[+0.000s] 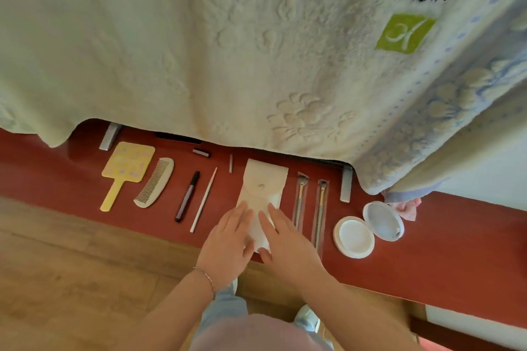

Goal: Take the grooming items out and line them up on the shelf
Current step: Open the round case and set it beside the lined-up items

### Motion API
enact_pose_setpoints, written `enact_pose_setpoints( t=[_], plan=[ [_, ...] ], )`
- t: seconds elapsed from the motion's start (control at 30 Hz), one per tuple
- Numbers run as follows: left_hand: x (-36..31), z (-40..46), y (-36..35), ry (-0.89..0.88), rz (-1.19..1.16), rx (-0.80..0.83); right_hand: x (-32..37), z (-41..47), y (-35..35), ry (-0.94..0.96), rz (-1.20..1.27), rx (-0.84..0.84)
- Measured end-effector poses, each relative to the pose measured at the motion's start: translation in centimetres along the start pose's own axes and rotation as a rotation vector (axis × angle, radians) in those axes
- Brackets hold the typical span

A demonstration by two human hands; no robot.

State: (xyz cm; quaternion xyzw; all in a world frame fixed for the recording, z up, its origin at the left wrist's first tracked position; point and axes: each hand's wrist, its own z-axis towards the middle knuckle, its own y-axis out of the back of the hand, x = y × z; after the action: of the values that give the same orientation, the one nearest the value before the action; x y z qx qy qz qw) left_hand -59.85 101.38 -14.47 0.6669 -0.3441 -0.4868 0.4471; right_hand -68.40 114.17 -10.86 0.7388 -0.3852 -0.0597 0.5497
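Smoothing the pouch (263,194) flat on the shelf (427,251), our left hand (228,239) and right hand (285,242) rest on it, fingers spread. Left of pouch: mirror (125,171), comb (155,182), pens. Right: brushes, compact (368,229). Lining-up looks nearly done; next we'd square the pouch.

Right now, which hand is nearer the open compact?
Right. The right hand lies flat on the white pouch, with two wrapped brushes between it and the compact. The left hand is farther away, on the pouch's other side.
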Motion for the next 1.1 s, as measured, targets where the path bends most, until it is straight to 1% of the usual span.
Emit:
enact_pose_setpoints(
  t=[0.17, 0.33, 0.57, 0.73, 0.83, 0.93, 1.0, 1.07, 1.1],
  plan=[
    [1.2, 0.3, 0.0, -0.064, 0.053, 0.030, 1.1, 0.5, -1.3, -0.036, 0.007, -0.013],
    [1.0, 1.1, 0.0, -0.142, 0.093, -0.057, 0.9, 0.6, -1.9, -0.080, -0.034, -0.038],
    [0.9, 1.1, -0.5, -0.135, 0.049, -0.045, 0.6, 0.6, -2.1, -0.100, -0.003, -0.068],
    [1.1, 1.2, -0.7, -0.149, 0.075, -0.016, 0.4, 0.7, -2.8, -0.067, -0.056, -0.151],
    [1.3, 1.2, -0.5, -0.173, 0.052, -0.013, 0.4, 0.7, -2.8, -0.103, -0.026, -0.194],
    [1.5, 1.0, -0.2, -0.153, 0.015, 0.014, 0.4, 0.8, -2.9, -0.069, -0.041, -0.166],
    [1.5, 0.9, -0.2, -0.147, -0.026, 0.057, 0.3, 0.7, -3.0, -0.089, -0.048, -0.167],
    [1.4, 0.9, -0.2, -0.145, -0.060, 0.068, 0.3, 0.6, -2.9, -0.115, -0.036, -0.118],
    [1.4, 0.9, -0.2, -0.146, -0.065, 0.065, 0.3, 0.6, -2.9, -0.110, -0.032, -0.125]
  ],
)
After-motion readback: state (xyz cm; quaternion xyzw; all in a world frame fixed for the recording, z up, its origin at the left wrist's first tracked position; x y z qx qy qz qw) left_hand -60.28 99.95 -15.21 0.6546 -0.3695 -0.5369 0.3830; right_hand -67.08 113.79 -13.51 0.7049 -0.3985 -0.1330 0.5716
